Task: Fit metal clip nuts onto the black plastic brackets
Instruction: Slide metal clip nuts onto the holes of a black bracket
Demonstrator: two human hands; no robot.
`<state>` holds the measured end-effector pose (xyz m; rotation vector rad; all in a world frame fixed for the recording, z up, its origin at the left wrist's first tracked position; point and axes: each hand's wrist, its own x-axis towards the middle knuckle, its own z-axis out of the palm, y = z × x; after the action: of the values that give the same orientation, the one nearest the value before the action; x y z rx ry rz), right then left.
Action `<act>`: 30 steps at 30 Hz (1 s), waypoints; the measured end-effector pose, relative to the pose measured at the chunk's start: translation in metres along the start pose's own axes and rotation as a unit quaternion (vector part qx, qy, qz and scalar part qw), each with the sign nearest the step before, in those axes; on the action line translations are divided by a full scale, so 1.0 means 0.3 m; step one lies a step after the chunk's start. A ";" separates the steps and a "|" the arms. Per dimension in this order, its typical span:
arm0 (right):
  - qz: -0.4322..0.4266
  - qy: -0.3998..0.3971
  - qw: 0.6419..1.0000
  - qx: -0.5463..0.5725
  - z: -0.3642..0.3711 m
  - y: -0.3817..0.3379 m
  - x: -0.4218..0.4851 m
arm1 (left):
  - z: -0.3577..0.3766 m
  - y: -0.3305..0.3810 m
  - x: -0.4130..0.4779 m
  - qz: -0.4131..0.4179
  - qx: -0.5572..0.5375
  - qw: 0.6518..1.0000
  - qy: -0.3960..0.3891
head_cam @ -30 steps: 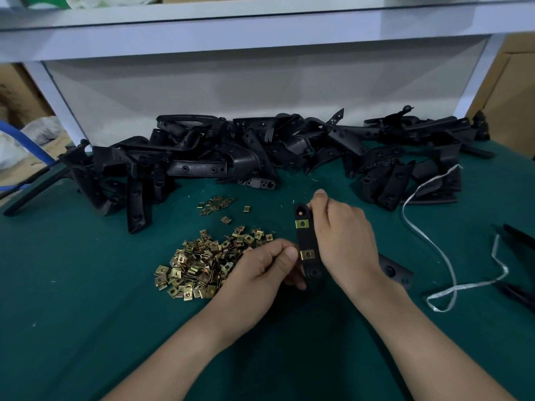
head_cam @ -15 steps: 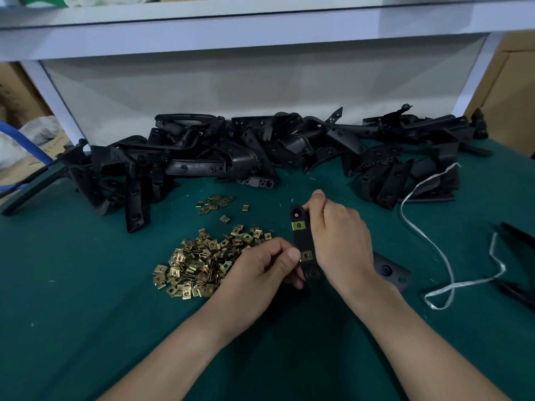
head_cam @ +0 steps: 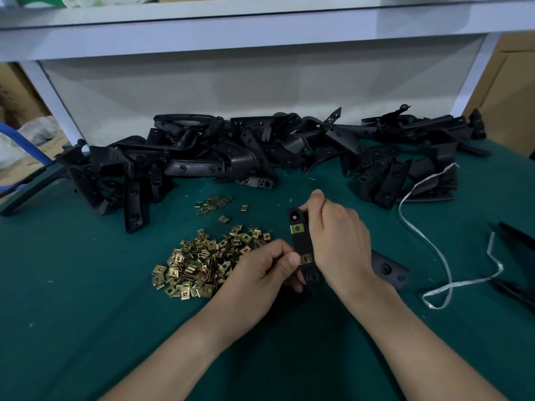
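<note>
Both hands are on one black bracket (head_cam: 299,243) over the middle of the tabletop (head_cam: 86,285). My left grip (head_cam: 260,273) pinches its near end, the thumb pressed just beside the lower clip nut (head_cam: 306,259). My right grip (head_cam: 338,238) is curled round its right edge, with the forefinger up at the far end. The upper clip nut (head_cam: 296,228) is already seated on the strip.

The pile of clip nuts (head_cam: 202,264) lies just left of my left grip, nearly touching the knuckles. A smaller scatter of nuts (head_cam: 212,204) lies beyond it. The heap of brackets (head_cam: 246,151) runs all along the far edge, from the left edge to the far right corner. Another bracket (head_cam: 388,269) lies flat on the cloth, half hidden under my right wrist. A white strap (head_cam: 428,241) loops across the right side. Dark parts (head_cam: 515,238) poke in at the right edge, too blurred to name. A white shelf (head_cam: 260,33) hangs over the far edge.

Against a second ago, very little is different. Both grips keep the same hold, and the two nuts sit where they were. The bracket's far end has tipped a touch to the left.
</note>
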<state>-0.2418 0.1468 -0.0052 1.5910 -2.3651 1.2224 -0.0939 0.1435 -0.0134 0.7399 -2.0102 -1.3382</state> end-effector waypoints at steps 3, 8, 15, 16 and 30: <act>-0.010 0.004 1.000 0.013 -0.003 -0.005 0.001 | 0.000 -0.004 0.001 0.002 -0.007 1.000 0.002; -0.021 -0.073 0.997 0.029 -0.018 0.001 0.031 | 0.014 -0.016 -0.004 0.020 -0.023 0.999 0.032; -0.087 -0.233 0.965 -0.087 -0.025 0.017 0.040 | 0.021 -0.025 -0.005 0.029 -0.024 0.997 0.070; -0.088 -0.255 0.960 -0.072 -0.036 0.015 0.038 | 0.023 -0.022 -0.006 0.034 -0.016 0.996 0.084; 0.068 -0.502 0.811 0.292 -0.055 -0.010 -0.020 | 0.008 -0.034 0.003 0.042 0.051 0.971 0.228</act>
<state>-0.2428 0.1611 0.0054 2.9005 -2.8016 1.4635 -0.0951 0.1408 -0.0235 0.9038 -1.7242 -0.9187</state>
